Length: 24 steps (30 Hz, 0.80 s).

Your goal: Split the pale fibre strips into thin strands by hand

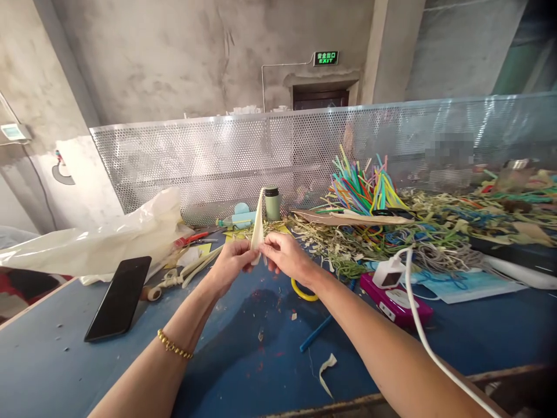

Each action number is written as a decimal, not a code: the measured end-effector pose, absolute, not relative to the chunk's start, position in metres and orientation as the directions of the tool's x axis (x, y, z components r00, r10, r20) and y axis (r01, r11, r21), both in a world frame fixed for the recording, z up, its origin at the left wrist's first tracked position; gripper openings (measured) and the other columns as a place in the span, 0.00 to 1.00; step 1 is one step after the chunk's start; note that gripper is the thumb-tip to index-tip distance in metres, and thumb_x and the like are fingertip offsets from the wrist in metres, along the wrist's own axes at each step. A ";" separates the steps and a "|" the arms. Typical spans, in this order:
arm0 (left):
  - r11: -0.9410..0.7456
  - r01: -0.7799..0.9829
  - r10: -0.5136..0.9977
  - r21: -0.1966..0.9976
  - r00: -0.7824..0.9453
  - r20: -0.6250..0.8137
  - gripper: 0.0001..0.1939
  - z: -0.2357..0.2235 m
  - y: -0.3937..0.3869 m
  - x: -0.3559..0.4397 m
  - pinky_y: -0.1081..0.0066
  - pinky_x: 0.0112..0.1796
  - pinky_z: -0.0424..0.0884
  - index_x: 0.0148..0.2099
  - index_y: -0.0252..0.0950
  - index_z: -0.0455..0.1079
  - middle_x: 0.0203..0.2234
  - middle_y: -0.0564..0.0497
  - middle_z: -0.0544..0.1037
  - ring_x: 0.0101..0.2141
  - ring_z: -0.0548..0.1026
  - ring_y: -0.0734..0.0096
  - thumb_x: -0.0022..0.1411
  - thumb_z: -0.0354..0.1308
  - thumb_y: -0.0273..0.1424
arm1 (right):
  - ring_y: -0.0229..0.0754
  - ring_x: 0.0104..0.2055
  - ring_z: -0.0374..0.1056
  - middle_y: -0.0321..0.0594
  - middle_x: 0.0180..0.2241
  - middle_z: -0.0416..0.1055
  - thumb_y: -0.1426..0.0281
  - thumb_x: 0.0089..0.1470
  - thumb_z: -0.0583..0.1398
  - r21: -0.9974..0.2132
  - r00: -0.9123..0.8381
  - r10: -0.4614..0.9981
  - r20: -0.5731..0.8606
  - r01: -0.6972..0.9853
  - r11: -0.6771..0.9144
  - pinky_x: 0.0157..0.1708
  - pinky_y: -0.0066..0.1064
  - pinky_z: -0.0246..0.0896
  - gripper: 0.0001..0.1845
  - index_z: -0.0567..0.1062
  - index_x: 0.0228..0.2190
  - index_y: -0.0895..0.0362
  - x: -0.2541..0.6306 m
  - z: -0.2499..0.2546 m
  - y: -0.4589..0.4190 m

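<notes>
Between both hands, above the middle of the blue table [243, 360], a pale cream strip [258, 223] stands upright, narrow at its top and folded near its base. My left hand [235, 258] pinches its lower left side. From the right, my right hand [285, 255] is closed on the same lower end, fingertips close to those of the left. Whether the strip is cloth or a husk-like material, I cannot tell. Beneath my right wrist lies a yellow ring [304, 292], partly hidden. A blue stick [315, 335] rests on the table nearby.
A black phone [118, 299] and clear plastic sheeting [108, 244] lie left. Behind the hands stands a green jar [272, 204]. Colourful strips [363, 186] and dried scraps [322, 241] heap up at right. A magenta power strip [395, 302] with white cable [415, 316] sits by my right forearm.
</notes>
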<state>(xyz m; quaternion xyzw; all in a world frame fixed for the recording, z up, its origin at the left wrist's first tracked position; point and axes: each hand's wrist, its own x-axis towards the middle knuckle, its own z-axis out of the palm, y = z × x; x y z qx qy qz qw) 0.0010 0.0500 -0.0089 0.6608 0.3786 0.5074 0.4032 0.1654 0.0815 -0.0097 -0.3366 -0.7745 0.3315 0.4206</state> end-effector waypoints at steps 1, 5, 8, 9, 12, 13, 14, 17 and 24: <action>-0.381 0.086 0.912 0.921 0.198 0.359 0.11 -0.009 0.050 0.001 0.73 0.24 0.57 0.23 0.33 0.67 0.17 0.55 0.66 0.20 0.63 0.77 0.54 0.60 0.32 | 0.33 0.15 0.61 0.31 0.15 0.65 0.62 0.58 0.57 -0.804 -0.429 0.796 0.428 0.221 0.552 0.13 0.22 0.55 0.14 0.66 0.24 0.56 0.166 -0.009 0.081; -0.311 -0.040 0.925 0.949 0.215 0.313 0.10 -0.009 0.050 -0.002 0.72 0.23 0.58 0.23 0.33 0.68 0.17 0.53 0.67 0.19 0.64 0.76 0.54 0.59 0.30 | 0.32 0.15 0.62 0.31 0.15 0.66 0.62 0.57 0.57 -0.843 -0.435 0.797 0.419 0.140 0.520 0.14 0.22 0.55 0.15 0.68 0.22 0.57 0.169 -0.006 0.081; -0.240 -0.180 0.940 0.954 0.201 0.274 0.10 -0.007 0.050 -0.004 0.73 0.22 0.58 0.22 0.32 0.68 0.16 0.52 0.67 0.18 0.64 0.76 0.55 0.57 0.29 | 0.31 0.14 0.58 0.30 0.13 0.63 0.65 0.54 0.57 -0.863 -0.372 0.827 0.421 0.115 0.491 0.13 0.22 0.52 0.12 0.70 0.22 0.58 0.171 -0.002 0.082; -0.219 -0.223 0.943 0.950 0.202 0.265 0.10 -0.006 0.050 -0.005 0.73 0.22 0.58 0.22 0.32 0.68 0.16 0.52 0.66 0.18 0.64 0.76 0.55 0.56 0.28 | 0.30 0.13 0.56 0.29 0.13 0.62 0.66 0.53 0.57 -0.865 -0.348 0.837 0.422 0.121 0.487 0.13 0.22 0.50 0.11 0.70 0.22 0.58 0.171 -0.001 0.083; -0.160 -0.366 0.936 0.917 0.237 0.259 0.10 -0.001 0.052 -0.013 0.73 0.21 0.58 0.21 0.32 0.66 0.16 0.52 0.64 0.17 0.62 0.76 0.54 0.54 0.27 | 0.30 0.12 0.55 0.28 0.12 0.61 0.66 0.51 0.57 -0.857 -0.291 0.862 0.414 0.193 0.477 0.14 0.22 0.49 0.11 0.70 0.21 0.57 0.171 0.001 0.084; -0.140 -0.415 0.934 0.899 0.245 0.258 0.10 0.002 0.053 -0.017 0.73 0.21 0.58 0.21 0.33 0.65 0.15 0.52 0.63 0.17 0.61 0.76 0.53 0.53 0.26 | 0.30 0.12 0.55 0.28 0.12 0.61 0.66 0.50 0.57 -0.854 -0.272 0.871 0.410 0.220 0.471 0.14 0.22 0.49 0.11 0.70 0.20 0.57 0.172 0.001 0.084; -0.126 -0.462 0.936 0.878 0.238 0.260 0.10 0.004 0.054 -0.022 0.73 0.21 0.59 0.20 0.33 0.64 0.15 0.52 0.62 0.16 0.60 0.76 0.53 0.52 0.26 | 0.30 0.12 0.55 0.28 0.12 0.61 0.66 0.49 0.57 -0.851 -0.253 0.878 0.406 0.245 0.464 0.14 0.23 0.49 0.11 0.70 0.20 0.57 0.173 0.002 0.085; -0.139 -0.592 0.945 0.794 0.160 0.285 0.10 0.014 0.056 -0.043 0.74 0.19 0.57 0.19 0.34 0.62 0.14 0.52 0.59 0.16 0.57 0.75 0.51 0.49 0.24 | 0.30 0.13 0.55 0.29 0.13 0.62 0.69 0.47 0.57 -0.841 -0.185 0.900 0.396 0.321 0.436 0.15 0.24 0.49 0.09 0.70 0.18 0.58 0.179 0.001 0.093; -0.535 -0.703 0.842 0.469 -0.395 0.368 0.13 0.032 0.052 -0.110 0.75 0.22 0.62 0.19 0.36 0.51 0.16 0.54 0.59 0.18 0.59 0.78 0.55 0.47 0.24 | 0.31 0.11 0.52 0.30 0.07 0.57 0.77 0.42 0.58 -0.798 -0.079 0.947 0.313 0.518 0.307 0.14 0.26 0.41 0.14 0.66 0.10 0.57 0.199 -0.006 0.120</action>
